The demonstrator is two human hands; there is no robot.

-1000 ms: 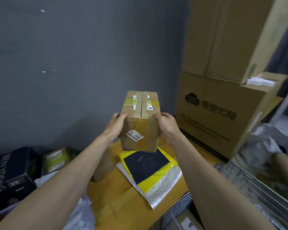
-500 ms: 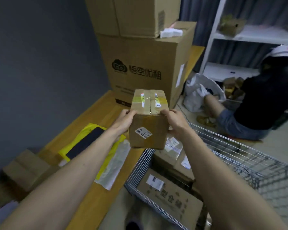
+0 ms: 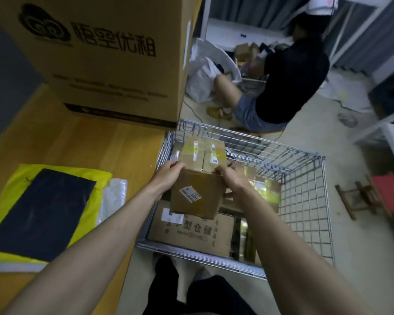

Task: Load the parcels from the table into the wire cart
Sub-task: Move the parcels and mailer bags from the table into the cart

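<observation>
I hold a small brown cardboard parcel (image 3: 199, 178), taped yellow on top and with a white label on its near face, above the inside of the wire cart (image 3: 305, 192). My left hand (image 3: 168, 176) grips its left side and my right hand (image 3: 231, 178) grips its right side. Below it in the cart lies a flat cardboard box with printed characters (image 3: 196, 233) and other parcels (image 3: 266, 189). On the wooden table (image 3: 82, 142) to the left lies a yellow mailer with a dark panel (image 3: 39, 212) over a white plastic mailer (image 3: 114, 198).
A large printed cardboard box (image 3: 107, 55) stands on the table's far end, close to the cart's corner. A person in a dark shirt (image 3: 291, 76) crouches on the floor beyond the cart by a white bag (image 3: 205, 73). A red stool (image 3: 387, 194) stands right.
I have turned right and carried the parcel from over the table to above the cart, and it now sits lower, among the cart's walls.
</observation>
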